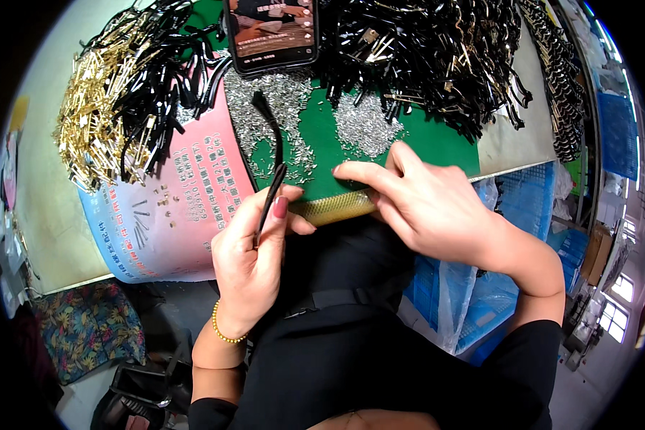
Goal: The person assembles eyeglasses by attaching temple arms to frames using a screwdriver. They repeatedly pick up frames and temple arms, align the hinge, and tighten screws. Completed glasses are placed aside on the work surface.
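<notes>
One black rod (280, 172), pinched in the nearer left hand (247, 251), runs near-to-far, left of the right hand (437, 208), whose hold is unclear

A pale surface (46, 240) carries a phone (274, 43) with a lit screen and, below and right of it, a green mat (441, 143); loose silver metal pieces (261, 97) spread just below the phone, a second silver heap (365, 125) to its lower right; a pink-and-blue printed sheet (193, 168) lies to its lower left; gold-toned pieces (97, 115) and slender black pieces (147, 86) pile left of the phone; more glossy black pieces (437, 61) crowd its right, a patterned bundle (555, 79) well beyond.
</notes>
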`<action>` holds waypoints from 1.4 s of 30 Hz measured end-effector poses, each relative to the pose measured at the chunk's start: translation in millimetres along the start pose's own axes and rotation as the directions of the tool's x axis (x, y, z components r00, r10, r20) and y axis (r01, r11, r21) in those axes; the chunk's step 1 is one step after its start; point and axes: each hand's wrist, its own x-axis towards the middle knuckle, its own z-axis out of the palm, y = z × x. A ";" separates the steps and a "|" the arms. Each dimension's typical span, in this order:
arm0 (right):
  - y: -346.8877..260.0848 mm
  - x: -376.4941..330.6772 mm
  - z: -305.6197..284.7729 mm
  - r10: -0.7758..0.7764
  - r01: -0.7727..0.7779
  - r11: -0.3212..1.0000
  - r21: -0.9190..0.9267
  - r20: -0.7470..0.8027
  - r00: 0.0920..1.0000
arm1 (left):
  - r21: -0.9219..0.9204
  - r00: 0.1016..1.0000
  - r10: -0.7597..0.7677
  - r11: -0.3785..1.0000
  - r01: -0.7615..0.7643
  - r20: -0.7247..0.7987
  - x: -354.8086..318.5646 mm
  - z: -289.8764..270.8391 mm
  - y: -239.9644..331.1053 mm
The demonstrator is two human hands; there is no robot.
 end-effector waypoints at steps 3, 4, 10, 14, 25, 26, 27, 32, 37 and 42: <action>-15.5 11.6 -15.5 -0.001 -0.163 0.776 0.609 0.260 0.966 | 0.017 1.000 0.018 1.000 -0.018 0.006 0.9 -1.5 -0.1; -23.6 16.5 -23.9 0.001 -0.303 0.582 0.754 0.373 0.928 | 0.016 0.999 0.040 0.999 -0.040 -0.002 0.4 -0.2 -1.7; -38.2 22.7 -27.2 0.036 -0.487 0.330 0.809 0.504 0.863 | 0.121 0.986 0.166 0.979 -0.165 0.003 2.3 -0.4 -9.6; -34.9 24.2 -25.6 0.023 -0.481 0.359 0.800 0.508 0.861 | 0.430 0.950 0.310 0.855 -0.290 0.024 -0.5 -0.3 -17.2; -20.6 0.8 10.4 -0.058 0.078 0.981 0.179 -0.113 0.992 | 0.625 0.752 0.631 0.513 -0.588 0.189 17.5 0.1 -20.2; -20.3 -1.5 3.6 -0.067 0.102 0.980 0.171 -0.199 0.978 | 0.629 0.773 0.619 0.548 -0.551 0.139 16.1 -7.3 -19.9; -15.4 0.2 -4.6 -0.076 0.111 0.989 0.098 -0.314 0.946 | 0.634 0.795 0.601 0.583 -0.508 0.084 13.9 -14.9 -22.9; 14.2 60.6 -57.5 -0.111 -0.001 0.988 -0.153 -0.726 0.679 | 0.133 0.806 0.425 0.903 -0.408 -0.412 21.5 -23.8 -35.6; 32.0 112.4 -72.3 -0.013 -0.244 0.947 -0.209 -0.784 0.621 | 0.282 0.736 0.569 0.822 -0.496 -0.366 22.9 -29.8 -39.9; -15.4 67.9 -59.7 -0.054 0.136 0.990 0.038 -0.787 0.614 | 0.015 0.718 0.478 0.837 -0.546 -0.505 11.4 -46.4 -39.4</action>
